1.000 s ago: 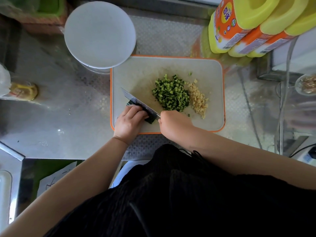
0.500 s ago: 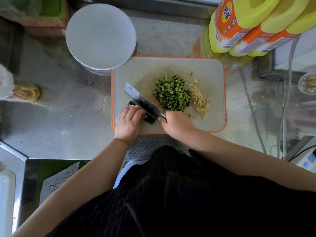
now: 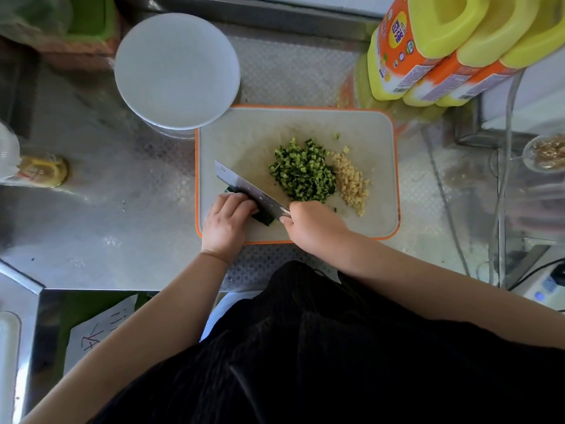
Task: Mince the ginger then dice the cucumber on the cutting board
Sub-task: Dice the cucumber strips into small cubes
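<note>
Right hand (image 3: 312,228) grips one knife (image 3: 247,188); left hand (image 3: 227,223) holds one cucumber piece (image 3: 263,218); two piles, diced cucumber (image 3: 302,174) and ginger (image 3: 351,183), on one board (image 3: 244,139).

Left hand (image 3: 227,223) fingers curled, pressing down; right hand (image 3: 312,224) fisted, gripping.

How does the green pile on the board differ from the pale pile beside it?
The diced cucumber is dark green; the minced ginger is pale yellow. The cucumber heap is larger and rounder, the ginger a narrower strip. The cucumber lies nearer the knife, the ginger to its right. Both sit on the cutting board.
</note>
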Available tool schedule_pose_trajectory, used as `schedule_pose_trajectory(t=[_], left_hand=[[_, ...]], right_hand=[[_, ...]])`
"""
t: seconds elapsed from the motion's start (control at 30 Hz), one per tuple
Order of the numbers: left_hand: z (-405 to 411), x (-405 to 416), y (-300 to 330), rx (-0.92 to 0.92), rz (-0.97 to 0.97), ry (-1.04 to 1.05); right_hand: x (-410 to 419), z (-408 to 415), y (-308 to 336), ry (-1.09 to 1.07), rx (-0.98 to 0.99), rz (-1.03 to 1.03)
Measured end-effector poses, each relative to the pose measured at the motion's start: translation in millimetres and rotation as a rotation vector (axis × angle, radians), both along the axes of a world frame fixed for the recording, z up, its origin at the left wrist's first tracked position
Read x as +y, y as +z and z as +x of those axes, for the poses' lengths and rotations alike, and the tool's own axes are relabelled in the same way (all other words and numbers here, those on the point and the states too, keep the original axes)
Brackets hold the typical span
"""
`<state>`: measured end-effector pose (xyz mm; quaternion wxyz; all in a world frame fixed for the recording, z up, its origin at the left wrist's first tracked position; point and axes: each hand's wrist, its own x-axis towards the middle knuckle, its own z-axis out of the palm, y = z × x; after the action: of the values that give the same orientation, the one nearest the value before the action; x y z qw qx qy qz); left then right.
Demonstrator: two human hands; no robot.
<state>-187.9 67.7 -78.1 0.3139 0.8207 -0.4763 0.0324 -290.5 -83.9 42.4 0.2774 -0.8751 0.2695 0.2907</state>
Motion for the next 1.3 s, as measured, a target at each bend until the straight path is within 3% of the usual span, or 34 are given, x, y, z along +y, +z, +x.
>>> schedule_pose_trajectory(t=[0.37, 0.6, 0.8, 0.97, 1.3], left_hand=[[1, 0, -2, -0.012, -0.028, -0.017], [1, 1, 0, -0.028, -0.006, -0.029], [-2, 2, -5, -0.017, -0.013, 0.079], [-3, 4, -4, -0.015, -0.014, 0.083], [-1, 2, -3, 0.032, 0.009, 0.100]], right_hand=[[3, 21, -2, -0.026, 0.121, -0.024], [9, 5, -24, -0.057, 0.065, 0.010], [-6, 4, -20, -0.139, 0.026, 0.034], [1, 1, -6, -0.012, -0.011, -0.038], [8, 7, 3, 0.014, 0.057, -0.061]])
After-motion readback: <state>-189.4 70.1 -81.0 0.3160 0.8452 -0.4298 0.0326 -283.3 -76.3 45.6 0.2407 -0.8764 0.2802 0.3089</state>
